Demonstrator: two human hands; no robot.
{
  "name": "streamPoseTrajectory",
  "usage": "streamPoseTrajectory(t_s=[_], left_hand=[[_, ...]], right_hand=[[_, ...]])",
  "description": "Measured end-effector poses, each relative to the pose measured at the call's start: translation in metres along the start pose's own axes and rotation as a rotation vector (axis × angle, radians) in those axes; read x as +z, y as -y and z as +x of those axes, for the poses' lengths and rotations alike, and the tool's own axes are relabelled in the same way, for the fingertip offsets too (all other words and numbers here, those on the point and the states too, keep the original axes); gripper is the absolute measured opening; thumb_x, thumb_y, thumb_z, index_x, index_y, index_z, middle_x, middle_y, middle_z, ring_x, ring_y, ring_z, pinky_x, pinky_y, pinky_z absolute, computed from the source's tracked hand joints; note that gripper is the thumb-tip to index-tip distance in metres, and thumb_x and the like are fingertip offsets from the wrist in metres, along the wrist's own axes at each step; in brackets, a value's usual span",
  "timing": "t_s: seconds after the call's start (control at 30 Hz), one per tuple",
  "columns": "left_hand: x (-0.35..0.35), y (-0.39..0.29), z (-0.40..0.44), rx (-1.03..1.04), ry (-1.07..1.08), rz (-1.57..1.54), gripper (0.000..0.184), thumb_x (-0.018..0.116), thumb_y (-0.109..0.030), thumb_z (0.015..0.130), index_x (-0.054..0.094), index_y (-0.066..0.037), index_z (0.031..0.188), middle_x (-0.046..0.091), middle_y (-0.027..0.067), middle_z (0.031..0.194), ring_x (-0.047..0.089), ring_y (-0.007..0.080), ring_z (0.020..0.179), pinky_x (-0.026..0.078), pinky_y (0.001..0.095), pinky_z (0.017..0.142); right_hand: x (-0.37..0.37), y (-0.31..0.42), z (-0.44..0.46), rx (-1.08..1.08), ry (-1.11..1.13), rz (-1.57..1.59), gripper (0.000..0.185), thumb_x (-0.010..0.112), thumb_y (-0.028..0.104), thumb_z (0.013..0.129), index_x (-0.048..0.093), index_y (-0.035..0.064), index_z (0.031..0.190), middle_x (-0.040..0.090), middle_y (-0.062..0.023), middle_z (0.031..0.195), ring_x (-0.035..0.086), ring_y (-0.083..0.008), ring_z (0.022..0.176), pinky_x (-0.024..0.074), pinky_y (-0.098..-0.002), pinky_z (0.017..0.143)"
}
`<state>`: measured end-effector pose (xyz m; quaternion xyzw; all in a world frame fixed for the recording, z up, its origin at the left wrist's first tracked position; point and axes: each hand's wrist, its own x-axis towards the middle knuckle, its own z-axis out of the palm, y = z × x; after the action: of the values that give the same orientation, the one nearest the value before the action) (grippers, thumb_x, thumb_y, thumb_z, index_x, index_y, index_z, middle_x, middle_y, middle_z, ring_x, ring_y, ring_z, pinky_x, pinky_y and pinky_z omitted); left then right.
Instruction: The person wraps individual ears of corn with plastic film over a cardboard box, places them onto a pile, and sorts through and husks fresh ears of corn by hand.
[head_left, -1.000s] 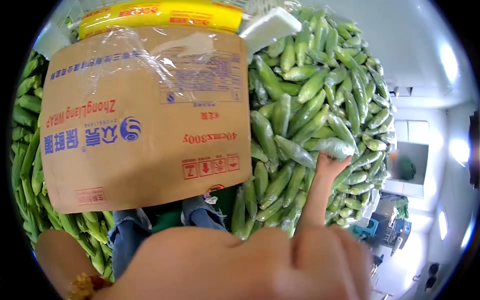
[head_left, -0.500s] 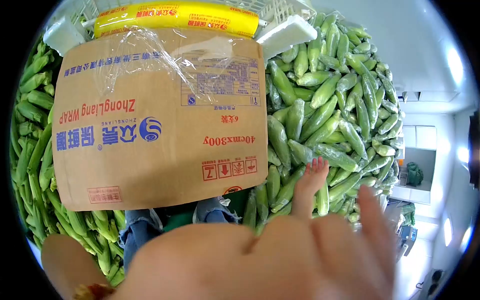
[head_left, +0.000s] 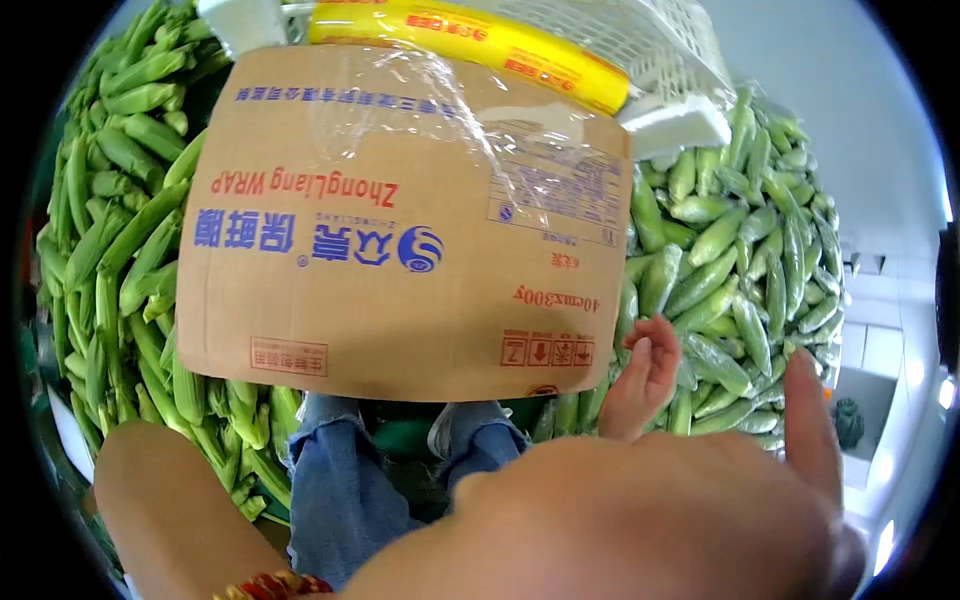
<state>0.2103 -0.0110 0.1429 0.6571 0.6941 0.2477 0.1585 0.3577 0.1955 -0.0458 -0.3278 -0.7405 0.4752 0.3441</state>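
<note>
My left hand (head_left: 620, 520) is large and blurred, right in front of the camera. One finger stretches upward at the right, its other fingers are hidden, and I see nothing held. A red and yellow bracelet (head_left: 275, 586) circles that wrist. Beyond it, my right hand (head_left: 645, 378) has its palm showing and fingers loosely bent, with nothing in it. It is beside the lower right corner of a cardboard box (head_left: 400, 310), in front of plastic-wrapped green corn cobs (head_left: 715, 365). A yellow roll of cling film (head_left: 470, 42) lies along the box's far edge, its clear film draped over the cardboard.
Unwrapped corn in green husks (head_left: 120, 230) is heaped at the left. A white plastic basket (head_left: 650, 40) stands behind the roll, with white blocks at the roll's ends. My legs in torn jeans (head_left: 345, 490) are below the box. A white wall (head_left: 840, 130) rises at the right.
The view has turned, so box, roll and corn appear farther right and tilted. My right hand's spread fingers have curled in. My left hand stays close to the camera, its raised finger farther right.
</note>
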Motion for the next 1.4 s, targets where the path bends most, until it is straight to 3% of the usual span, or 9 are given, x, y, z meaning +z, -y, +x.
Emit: streamPoseTrajectory(t_s=[0.17, 0.43, 0.5, 0.6, 0.8, 0.87, 0.97, 1.3, 1.4], left_hand=[[-0.006, 0.001, -0.003, -0.01, 0.009, 0.007, 0.035, 0.072, -0.03, 0.07, 0.067, -0.006, 0.094, 0.064, 0.0057, 0.077, 0.062, 0.0283, 0.064, 0.051, 0.0459, 0.062], [-0.011, 0.05, -0.061, -0.323, 0.107, 0.04, 0.035, 0.073, -0.032, 0.07, 0.068, -0.006, 0.092, 0.064, 0.0065, 0.075, 0.062, 0.0302, 0.064, 0.051, 0.0485, 0.064], [0.022, 0.107, -0.067, -0.504, -0.14, 0.361, 0.053, 0.076, -0.021, 0.067, 0.062, -0.007, 0.115, 0.056, 0.0166, 0.128, 0.057, 0.0338, 0.111, 0.048, 0.0444, 0.09], [0.056, 0.189, -0.075, -0.694, -0.521, 0.205, 0.059, 0.076, -0.014, 0.071, 0.056, -0.011, 0.127, 0.046, 0.0157, 0.141, 0.053, 0.0333, 0.117, 0.044, 0.0417, 0.099], [0.048, 0.261, -0.066, -0.253, -0.593, 0.556, 0.008, 0.062, -0.002, 0.086, 0.059, -0.001, 0.093, 0.061, 0.017, 0.116, 0.06, 0.0336, 0.104, 0.05, 0.0392, 0.085], [0.042, 0.245, -0.083, -0.448, -0.719, 0.216, 0.006, 0.061, -0.003, 0.087, 0.058, -0.003, 0.092, 0.063, 0.0136, 0.101, 0.061, 0.0326, 0.088, 0.05, 0.0379, 0.076], [0.032, 0.194, -0.126, -0.416, -0.901, 0.16, 0.007, 0.057, 0.003, 0.086, 0.056, -0.003, 0.09, 0.059, 0.0135, 0.081, 0.06, 0.0299, 0.07, 0.049, 0.036, 0.064], [0.149, 0.1, -0.263, -0.404, -0.443, 0.43, 0.02, 0.067, -0.004, 0.075, 0.058, -0.009, 0.093, 0.063, 0.0108, 0.1, 0.062, 0.0249, 0.091, 0.052, 0.0365, 0.075], [0.17, 0.127, -0.308, -0.946, -0.738, 0.325, 0.031, 0.071, -0.013, 0.079, 0.054, -0.005, 0.104, 0.059, 0.0159, 0.113, 0.059, 0.0348, 0.092, 0.05, 0.0418, 0.075]], right_hand=[[0.015, 0.028, 0.011, -0.457, 0.386, -0.426, 0.027, 0.067, 0.004, 0.082, 0.063, 0.0028, 0.109, 0.063, -0.0155, 0.107, 0.059, -0.0317, 0.099, 0.048, -0.0389, 0.086], [0.034, 0.023, 0.021, -0.488, 0.545, -0.644, 0.036, 0.07, 0.009, 0.08, 0.065, 0.011, 0.115, 0.057, -0.0117, 0.116, 0.053, -0.0328, 0.104, 0.0426, -0.0419, 0.092], [0.045, 0.01, 0.035, -0.534, 0.525, -0.646, 0.039, 0.071, 0.015, 0.081, 0.064, 0.013, 0.119, 0.057, -0.01, 0.117, 0.052, -0.0316, 0.106, 0.0421, -0.042, 0.093], [0.073, 0.011, 0.061, -0.389, 0.548, -0.6, 0.035, 0.069, 0.014, 0.083, 0.065, 0.0121, 0.118, 0.058, -0.0102, 0.115, 0.052, -0.033, 0.107, 0.0425, -0.0422, 0.093], [0.109, 0.004, 0.106, -0.83, 0.506, -0.489, 0.009, 0.064, 0.008, 0.087, 0.064, 0.0046, 0.095, 0.059, -0.0103, 0.102, 0.055, -0.0314, 0.098, 0.045, -0.0409, 0.089], [0.081, 0.017, 0.093, -0.261, 0.647, -0.445, 0.007, 0.06, 0.01, 0.092, 0.059, 0.0038, 0.092, 0.062, -0.0111, 0.112, 0.058, -0.0251, 0.108, 0.0445, -0.0361, 0.093], [0.023, 0.002, 0.085, 0.038, 0.428, -0.112, 0.008, 0.053, 0.01, 0.097, 0.054, 0.0047, 0.102, 0.059, -0.0017, 0.09, 0.055, -0.0098, 0.081, 0.047, -0.0249, 0.076], [-0.017, 0.0, -0.019, 0.051, 0.757, -0.245, 0.008, 0.049, 0.008, 0.098, 0.052, 0.0004, 0.095, 0.064, -0.0063, 0.076, 0.055, -0.0082, 0.064, 0.0459, -0.0226, 0.063], [-0.017, 0.005, -0.015, 0.168, 0.756, -0.223, 0.008, 0.048, 0.007, 0.098, 0.052, 0.0, 0.095, 0.064, -0.0073, 0.076, 0.053, -0.0072, 0.058, 0.0444, -0.0214, 0.055]])
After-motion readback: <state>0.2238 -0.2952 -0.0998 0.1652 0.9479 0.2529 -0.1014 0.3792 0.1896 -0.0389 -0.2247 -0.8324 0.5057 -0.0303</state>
